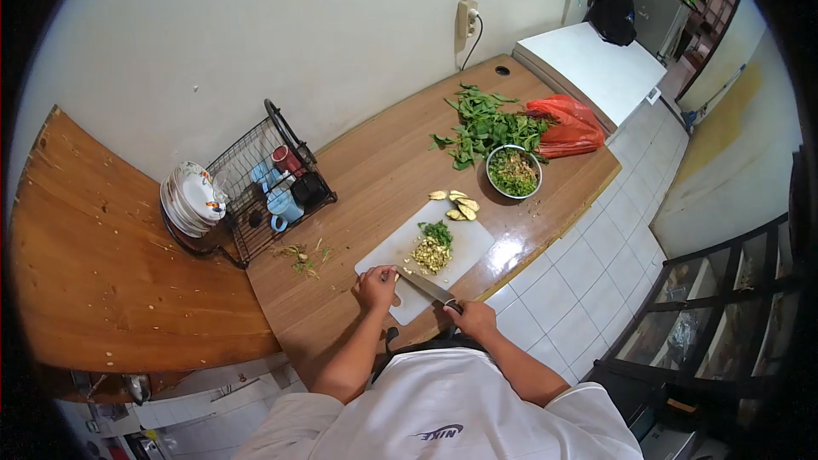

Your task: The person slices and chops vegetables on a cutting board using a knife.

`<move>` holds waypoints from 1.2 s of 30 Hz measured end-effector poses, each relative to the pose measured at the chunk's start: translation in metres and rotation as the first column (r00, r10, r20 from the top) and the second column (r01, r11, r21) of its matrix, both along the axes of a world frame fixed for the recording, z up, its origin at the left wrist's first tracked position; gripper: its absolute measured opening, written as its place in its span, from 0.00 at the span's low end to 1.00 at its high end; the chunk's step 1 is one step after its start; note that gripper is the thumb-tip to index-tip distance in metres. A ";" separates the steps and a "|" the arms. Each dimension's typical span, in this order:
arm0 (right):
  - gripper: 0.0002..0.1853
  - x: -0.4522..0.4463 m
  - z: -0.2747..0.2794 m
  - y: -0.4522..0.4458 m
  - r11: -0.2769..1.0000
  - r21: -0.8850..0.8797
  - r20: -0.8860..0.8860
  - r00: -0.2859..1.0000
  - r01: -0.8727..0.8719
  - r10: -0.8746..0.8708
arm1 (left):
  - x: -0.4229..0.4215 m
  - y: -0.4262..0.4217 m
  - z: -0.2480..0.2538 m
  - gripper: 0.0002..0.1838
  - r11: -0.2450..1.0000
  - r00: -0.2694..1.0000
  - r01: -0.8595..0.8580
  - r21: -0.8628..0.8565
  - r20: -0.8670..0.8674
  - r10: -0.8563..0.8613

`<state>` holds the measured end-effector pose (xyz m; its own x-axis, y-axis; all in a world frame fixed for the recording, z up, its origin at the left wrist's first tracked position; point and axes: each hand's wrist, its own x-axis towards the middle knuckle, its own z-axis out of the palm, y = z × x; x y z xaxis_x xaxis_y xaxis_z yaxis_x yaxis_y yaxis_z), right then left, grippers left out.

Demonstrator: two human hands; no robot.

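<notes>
A white cutting board lies on the wooden table near my body. My right hand is wrapped round the handle of a knife, whose blade points left over the board. At the board's left edge my left hand has its fingers pressed together beside the blade tip; what they hold is too small to name. Chopped pale pieces and chopped green leaves form a pile on the board. Sliced yellowish pieces lie at its far edge.
Farther back are a bowl of chopped greens, leafy stems and a red plastic bag. Leftward stand a wire rack with cups and plates; green scraps lie nearby. The table edge is at the right.
</notes>
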<state>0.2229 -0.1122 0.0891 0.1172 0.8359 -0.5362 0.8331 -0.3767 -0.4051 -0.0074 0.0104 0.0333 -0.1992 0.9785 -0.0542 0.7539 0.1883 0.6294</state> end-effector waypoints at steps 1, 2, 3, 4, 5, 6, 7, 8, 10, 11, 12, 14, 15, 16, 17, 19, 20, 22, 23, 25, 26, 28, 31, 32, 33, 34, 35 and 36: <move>0.34 0.003 -0.001 -0.002 1.000 -0.001 0.001 1.000 0.004 -0.004 | 0.003 -0.001 0.006 0.05 0.996 0.998 0.056 0.071 0.002 -0.056; 0.33 0.004 -0.003 -0.005 0.998 0.052 0.046 0.999 -0.019 0.017 | 0.006 -0.003 0.012 0.03 0.984 0.994 0.109 0.141 0.000 -0.110; 0.32 0.005 -0.004 -0.008 0.994 0.103 0.092 0.995 -0.047 0.038 | 0.010 -0.003 0.022 0.03 0.985 0.994 0.108 0.138 0.000 -0.109; 0.32 0.006 -0.005 -0.009 0.994 0.101 0.090 0.995 -0.050 0.041 | 0.014 -0.001 0.031 0.03 0.968 0.974 0.226 0.105 -0.032 -0.224; 0.32 0.007 -0.005 -0.010 0.994 0.100 0.102 0.994 -0.041 0.031 | 0.016 0.001 0.037 0.03 0.938 0.940 0.339 0.070 -0.060 -0.335; 0.32 0.008 -0.005 -0.010 0.995 0.099 0.114 0.993 -0.031 0.020 | 0.018 0.005 0.029 0.03 0.940 0.942 0.334 0.070 -0.060 -0.331; 0.32 0.009 -0.005 -0.011 0.994 0.100 0.113 0.993 -0.034 0.022 | 0.020 0.011 0.016 0.03 0.942 0.939 0.334 0.032 -0.096 -0.329; 0.31 0.010 -0.005 -0.012 0.994 0.104 0.109 0.994 -0.021 0.010 | 0.021 0.016 0.004 0.03 0.942 0.934 0.334 -0.006 -0.131 -0.332; 0.31 0.013 -0.001 -0.014 0.994 0.112 0.105 0.994 -0.001 -0.011 | 0.025 0.021 0.008 0.04 0.948 0.941 0.319 0.006 -0.118 -0.316; 0.31 0.015 0.002 -0.015 0.993 0.119 0.101 0.995 0.002 -0.014 | 0.027 0.024 0.011 0.04 0.953 0.949 0.302 0.017 -0.105 -0.299; 0.31 0.016 0.004 -0.016 0.992 0.126 0.097 0.995 0.005 -0.018 | 0.027 0.025 0.013 0.04 0.951 0.946 0.310 0.019 -0.108 -0.306; 0.31 0.019 -0.001 -0.020 0.994 0.111 0.073 0.997 0.013 -0.022 | 0.024 0.027 0.017 0.04 0.960 0.963 0.265 0.088 -0.080 -0.259; 0.31 0.019 0.000 -0.021 0.996 0.092 0.050 0.999 0.012 -0.016 | 0.022 0.026 0.019 0.04 0.958 0.960 0.273 0.091 -0.084 -0.266; 0.31 0.019 0.000 -0.022 0.995 0.096 0.046 0.999 0.020 -0.024 | 0.019 0.024 0.022 0.05 0.969 0.971 0.230 0.087 -0.093 -0.222; 0.32 0.018 0.001 -0.023 0.997 0.080 0.021 0.999 0.023 -0.025 | 0.016 0.021 0.025 0.05 0.979 0.979 0.186 0.083 -0.102 -0.178; 0.33 0.016 -0.002 -0.024 0.997 0.066 -0.010 1.000 0.030 -0.029 | 0.009 0.013 0.023 0.06 0.984 0.980 0.165 0.075 -0.122 -0.155; 0.34 0.014 -0.009 -0.022 0.999 0.024 -0.053 0.998 0.045 -0.044 | 0.005 0.008 0.022 0.06 0.988 0.983 0.136 0.067 -0.136 -0.126; 0.36 0.010 -0.017 -0.015 0.998 -0.011 -0.101 0.993 0.061 -0.062 | -0.003 -0.003 0.019 0.09 0.989 0.977 0.140 0.051 -0.170 -0.129; 0.37 0.007 -0.019 -0.010 0.993 -0.070 -0.150 0.983 0.097 -0.106 | -0.006 -0.007 0.017 0.13 0.990 0.972 0.138 0.033 -0.195 -0.129; 0.38 0.004 -0.026 0.000 0.984 -0.123 -0.202 0.968 0.126 -0.149 | -0.007 -0.013 0.017 0.16 0.990 0.974 0.138 -0.019 -0.180 -0.139; 0.39 0.003 -0.032 0.004 0.979 -0.126 -0.213 0.960 0.160 -0.184 | -0.008 -0.016 0.017 0.20 0.988 0.977 0.134 -0.079 -0.158 -0.145; 0.39 0.000 -0.039 0.006 0.973 -0.129 -0.231 0.949 0.190 -0.216 | -0.012 -0.017 0.016 0.26 0.980 0.975 0.138 -0.145 -0.152 -0.160; 0.41 0.004 -0.036 -0.001 0.980 -0.139 -0.290 0.941 0.139 -0.175 | -0.010 -0.014 0.011 0.21 0.972 0.980 0.143 -0.187 -0.110 -0.165; 0.41 0.005 -0.033 -0.007 0.984 -0.116 -0.284 0.945 0.134 -0.162 | -0.009 -0.012 0.009 0.18 0.968 0.972 0.160 -0.191 -0.142 -0.188; 0.41 0.006 -0.030 -0.013 0.987 -0.095 -0.277 0.949 0.128 -0.150 | -0.008 -0.011 0.006 0.15 0.964 0.962 0.177 -0.198 -0.173 -0.212; 0.41 0.007 -0.033 -0.017 0.987 -0.096 -0.272 0.950 0.131 -0.152 | -0.006 -0.010 0.002 0.15 0.963 0.962 0.181 -0.198 -0.167 -0.215; 0.41 0.007 -0.039 -0.021 0.988 -0.100 -0.264 0.954 0.121 -0.144 | -0.005 -0.010 -0.001 0.12 0.973 0.968 0.155 -0.173 -0.168 -0.184; 0.41 0.008 -0.037 -0.023 0.988 -0.105 -0.257 0.957 0.112 -0.136 | -0.001 -0.012 -0.001 0.09 0.980 0.973 0.129 -0.150 -0.170 -0.154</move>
